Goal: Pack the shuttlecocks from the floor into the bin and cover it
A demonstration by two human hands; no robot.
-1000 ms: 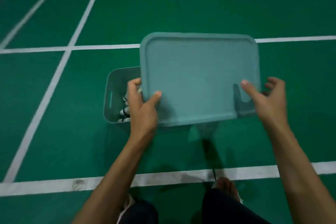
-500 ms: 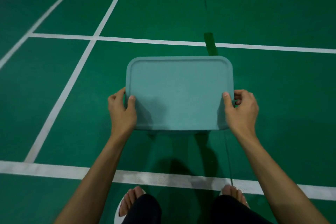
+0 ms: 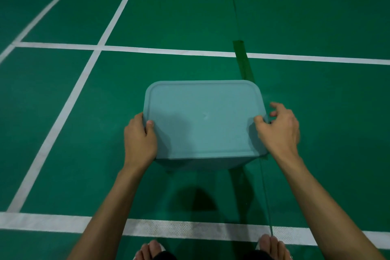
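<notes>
Two hands frame the scene in the head view, one at each short end of a teal lid [image 3: 202,118] that lies flat across the top of a bin [image 3: 200,164] of the same colour. The bin stands on the green court floor [image 3: 316,133], straight ahead of the person. Only its near wall shows, as a darker band below the lid's near edge. The lid hides the inside of the bin, so nothing in it can be seen.

The left hand [image 3: 139,141] grips the lid's left end. Its thumb lies on top just inside the raised border, and its fingers are wrapped round the rim.

The right hand [image 3: 278,131] is at the right end, with its thumb pressed on the lid's top near the rim. Its fingers are curled just outside the edge. Whether they touch the rim cannot be told, so I cannot say if this hand is really gripping.

White lines [image 3: 168,50] cross the floor beyond the bin and to its left, and another broad one runs across in front of the person's feet. A strip of darker green tape [image 3: 242,63] covers the far line and reaches down to the lid's far right corner. The toes of two bare feet, the left foot [image 3: 154,249] and the right foot [image 3: 272,245], show at the bottom edge.
</notes>
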